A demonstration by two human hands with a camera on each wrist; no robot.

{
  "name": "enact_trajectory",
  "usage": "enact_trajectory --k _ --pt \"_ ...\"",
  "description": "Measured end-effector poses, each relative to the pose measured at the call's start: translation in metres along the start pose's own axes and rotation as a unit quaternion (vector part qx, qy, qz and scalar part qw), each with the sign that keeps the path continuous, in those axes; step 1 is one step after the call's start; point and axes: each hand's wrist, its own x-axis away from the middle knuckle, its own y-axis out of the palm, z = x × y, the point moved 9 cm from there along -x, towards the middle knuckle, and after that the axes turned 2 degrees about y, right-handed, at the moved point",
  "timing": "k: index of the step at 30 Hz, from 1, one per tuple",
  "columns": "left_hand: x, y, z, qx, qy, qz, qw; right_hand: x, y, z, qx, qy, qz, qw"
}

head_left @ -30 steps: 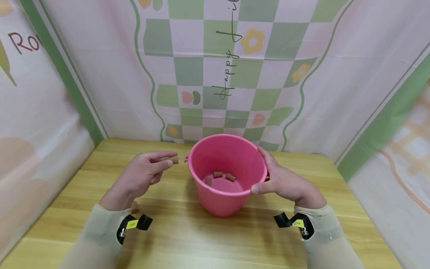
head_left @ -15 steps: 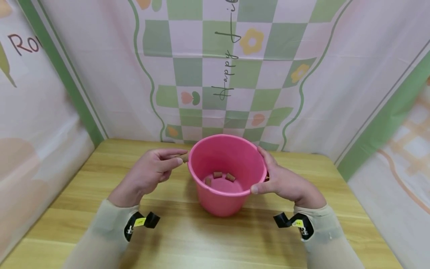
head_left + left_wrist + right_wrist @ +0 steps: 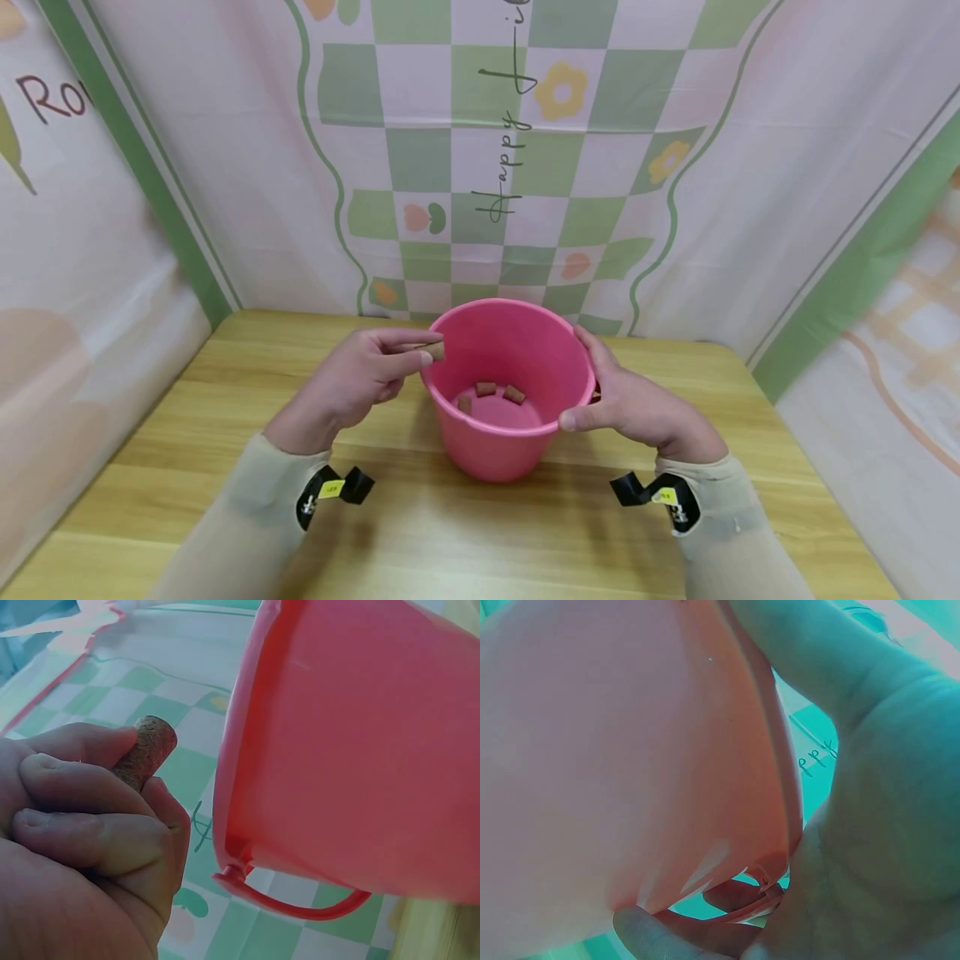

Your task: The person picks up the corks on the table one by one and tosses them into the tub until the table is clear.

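Treat the step in hand as loading, judging by the layout: one short brown cylindrical cork [image 3: 435,351] appears to be on its way into the round pink plastic bucket [image 3: 495,454]. Your left hand [image 3: 356,379] pinches this cork between thumb and fingers at the bucket's 10 o'clock; the left wrist view shows it apart from the rim. Your right hand [image 3: 637,408] grips the rim at 3 to 4 o'clock, steadying the upright bucket. Three loose brown corks [image 3: 514,395] lie on the bucket floor, at about 9, 11 and 12 o'clock. A pink loop handle [image 3: 307,909] hangs at the rim.

The next move probably calls for you to carry the cork toward 3 o'clock, clear the rim and release.

The bench [image 3: 480,550] is yellowish wood-grain. At 12 o'clock hangs a green-and-white checked cloth [image 3: 423,158] with flowers and sideways lettering; pale printed side panels [image 3: 82,250] stand at 10 and 2 o'clock.
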Motion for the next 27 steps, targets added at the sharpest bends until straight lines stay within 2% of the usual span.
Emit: enact_trajectory --k 16,27 --pt "-0.009 0.017 -0.001 -0.003 0.021 -0.019 0.9996 -0.001 0.001 0.001 -0.002 0.002 -0.002 1.000" --pt "-0.012 0.018 -0.003 -0.029 -0.001 -0.009 0.9996 -0.001 0.000 0.002 -0.008 -0.012 -0.004 1.000"
